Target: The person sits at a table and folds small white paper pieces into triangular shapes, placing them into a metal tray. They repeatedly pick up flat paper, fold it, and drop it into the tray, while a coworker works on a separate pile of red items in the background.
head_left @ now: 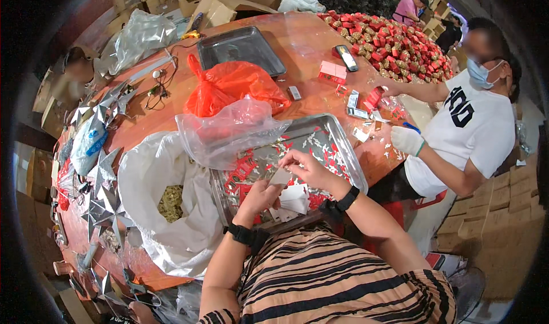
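Observation:
A small pale card [279,177] is pinched between the thumb and fingers of my left hand [261,198]. Just above the card's upper edge, my right hand [309,168] has its fingertips pressed together; whatever is between them is too small to make out. Both hands are over a metal tray [350,163] strewn with little red and white cut pieces [324,143]. A loose stack of white cards [295,200] lies in the tray below my hands. Red printed pieces [242,168] lie beside my left hand, partly under a clear plastic bag [229,131].
Left of the tray stands an open white sack [150,212] with gold-green stuff inside. Behind are a red plastic bag [237,84] and a dark tray [243,45]. Silver stars [106,210] crowd the left edge. A co-worker [474,118] sits at right, near a red-gold heap [389,44].

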`<state>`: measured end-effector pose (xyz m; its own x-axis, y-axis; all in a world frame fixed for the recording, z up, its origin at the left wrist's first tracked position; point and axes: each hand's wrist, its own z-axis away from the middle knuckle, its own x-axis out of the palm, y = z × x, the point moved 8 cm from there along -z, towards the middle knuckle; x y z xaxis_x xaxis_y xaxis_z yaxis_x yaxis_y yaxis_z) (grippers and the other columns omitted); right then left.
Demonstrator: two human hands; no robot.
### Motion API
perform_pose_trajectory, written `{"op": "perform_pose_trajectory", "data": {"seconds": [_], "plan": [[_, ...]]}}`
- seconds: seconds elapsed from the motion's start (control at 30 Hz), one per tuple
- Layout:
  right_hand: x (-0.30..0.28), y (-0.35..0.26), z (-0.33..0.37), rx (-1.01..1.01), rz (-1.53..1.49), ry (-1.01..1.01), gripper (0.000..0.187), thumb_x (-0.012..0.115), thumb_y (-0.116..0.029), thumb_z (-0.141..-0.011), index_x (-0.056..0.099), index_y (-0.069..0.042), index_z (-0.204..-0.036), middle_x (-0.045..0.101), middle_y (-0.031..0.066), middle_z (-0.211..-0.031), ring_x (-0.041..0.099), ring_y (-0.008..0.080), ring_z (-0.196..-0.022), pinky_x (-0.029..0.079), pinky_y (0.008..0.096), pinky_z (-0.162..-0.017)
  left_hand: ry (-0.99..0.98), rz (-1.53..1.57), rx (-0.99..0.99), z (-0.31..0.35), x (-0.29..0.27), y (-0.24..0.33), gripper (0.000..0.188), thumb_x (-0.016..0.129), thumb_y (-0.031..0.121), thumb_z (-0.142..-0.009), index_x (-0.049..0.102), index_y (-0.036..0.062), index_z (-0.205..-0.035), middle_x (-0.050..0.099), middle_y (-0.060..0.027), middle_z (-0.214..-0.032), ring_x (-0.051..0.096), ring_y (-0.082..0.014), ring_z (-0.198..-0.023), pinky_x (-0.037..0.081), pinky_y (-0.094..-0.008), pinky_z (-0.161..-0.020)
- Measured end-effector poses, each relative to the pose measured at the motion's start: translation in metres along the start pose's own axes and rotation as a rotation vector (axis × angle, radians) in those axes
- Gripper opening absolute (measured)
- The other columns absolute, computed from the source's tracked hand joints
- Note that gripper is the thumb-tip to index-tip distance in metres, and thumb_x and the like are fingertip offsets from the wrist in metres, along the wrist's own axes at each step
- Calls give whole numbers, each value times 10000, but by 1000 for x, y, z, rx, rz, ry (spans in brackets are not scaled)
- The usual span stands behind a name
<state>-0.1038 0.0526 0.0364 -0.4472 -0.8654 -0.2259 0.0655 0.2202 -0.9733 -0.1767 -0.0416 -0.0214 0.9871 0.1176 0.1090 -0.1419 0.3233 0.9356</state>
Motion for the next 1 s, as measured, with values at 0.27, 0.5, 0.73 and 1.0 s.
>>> {"op": "perform_pose_trajectory", "data": {"seconds": [0.27, 0.5, 0.73, 1.0], "plan": [[-14, -10, 15, -3, 194, 254, 197, 622, -48, -757, 556, -28, -941, 568, 78, -834, 549, 167, -774, 438, 259, -711, 71, 171, 90, -16, 2, -1, 216, 530, 170, -847, 545, -19, -951, 570, -35, -670, 561, -124, -557, 431, -247, -497], [9, -59, 33, -399, 676, 173, 438, 687, -123, -629, 563, -61, -1044, 547, 88, -1003, 510, 280, -938, 411, 378, -840, 176, 317, 92, -23, 2, 4, 197, 533, 41, -830, 542, -16, -1019, 605, -67, -767, 580, -119, -645, 458, -234, -553], [30, -60, 47, -430, 798, 104, 552, 689, -104, -609, 526, -65, -1135, 523, 78, -1106, 493, 270, -966, 411, 364, -850, 107, 554, 9, -32, 12, -13, 314, 443, 33, -864, 498, 11, -1172, 600, -65, -861, 583, -126, -747, 481, -262, -646], [-20, -38, 50, -261, 465, 502, 139, 581, -11, -789, 622, -12, -922, 610, 103, -870, 584, 220, -763, 464, 294, -682, -120, 731, -91, -22, 22, 16, 317, 450, 105, -865, 518, -8, -1153, 608, -111, -993, 596, -166, -840, 483, -298, -765]]}}
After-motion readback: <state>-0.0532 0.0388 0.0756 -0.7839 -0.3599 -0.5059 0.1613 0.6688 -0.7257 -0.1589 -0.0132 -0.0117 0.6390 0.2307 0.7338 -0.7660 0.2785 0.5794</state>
